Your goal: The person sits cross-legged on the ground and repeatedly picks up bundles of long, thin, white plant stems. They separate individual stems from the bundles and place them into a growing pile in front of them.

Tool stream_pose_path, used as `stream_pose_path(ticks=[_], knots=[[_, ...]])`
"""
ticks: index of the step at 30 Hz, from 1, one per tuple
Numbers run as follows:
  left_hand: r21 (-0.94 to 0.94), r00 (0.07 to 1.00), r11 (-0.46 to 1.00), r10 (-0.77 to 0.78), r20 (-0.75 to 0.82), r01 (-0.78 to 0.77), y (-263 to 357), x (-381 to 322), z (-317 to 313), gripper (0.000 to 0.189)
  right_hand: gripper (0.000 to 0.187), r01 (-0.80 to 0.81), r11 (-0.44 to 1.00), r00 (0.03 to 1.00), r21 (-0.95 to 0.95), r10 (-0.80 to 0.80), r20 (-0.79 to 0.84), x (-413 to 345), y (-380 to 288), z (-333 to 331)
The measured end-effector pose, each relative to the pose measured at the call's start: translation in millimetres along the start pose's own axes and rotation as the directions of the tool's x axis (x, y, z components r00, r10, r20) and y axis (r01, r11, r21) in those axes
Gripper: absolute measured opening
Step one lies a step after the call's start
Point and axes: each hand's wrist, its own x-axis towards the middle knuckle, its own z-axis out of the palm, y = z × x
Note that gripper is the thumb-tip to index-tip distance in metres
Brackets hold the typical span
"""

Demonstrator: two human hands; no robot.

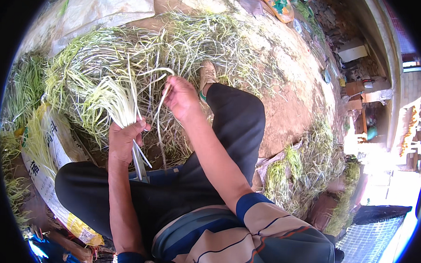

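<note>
My left hand (128, 137) is closed around a bundle of long pale stalks (117, 104), with yellow-green leafy ends fanning out above the fist and white ends poking out below. To the right of it, my right hand (180, 95) pinches a bent, thin strand (159, 112) between thumb and fingers; one end of the strand hangs down between my hands. Beyond both hands a large heap of yellow-green leaves and stalks (94, 58) covers the ground.
A printed woven sack (45, 191) with pale stalks on it lies left of my bent leg. A whitish sheet (107, 6) is spread at the top left. My shoe (207, 74) rests against the heap. More wilted greens (299, 169) lie at the right, near a wire mesh (370, 241).
</note>
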Motion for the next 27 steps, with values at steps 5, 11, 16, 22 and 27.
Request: stream_pose_path(ticks=[5,11,16,22,27], knots=[[-0.017,0.999,0.999,-0.042,0.019,0.042,-12.4,5.8,-7.5,0.015,0.006,0.193,0.976,0.974,0.097,-0.178,-0.141,17.5,-65.0,-20.0],[0.181,0.983,0.983,0.027,-0.181,0.007,-13.8,15.1,-7.1,0.023,0.007,0.384,0.811,0.923,-0.442,-0.330,0.197,-10.7,-56.9,-13.4],[0.049,0.981,0.996,0.083,-0.175,-0.076,-11.9,12.3,-1.2,0.018,0.008,0.516,0.531,0.836,-0.672,-0.138,0.532,-47.1,13.8,16.9],[-0.029,0.936,0.997,0.060,-0.348,-0.075,-11.2,13.2,-4.8,0.015,0.009,0.607,0.367,0.791,-0.705,-0.187,0.583,-64.2,40.5,28.9],[0.001,0.926,0.987,0.149,-0.346,-0.158,-5.2,13.9,-8.9,0.025,0.014,0.565,0.491,0.818,-0.663,-0.228,0.528,-51.2,56.9,15.6]])
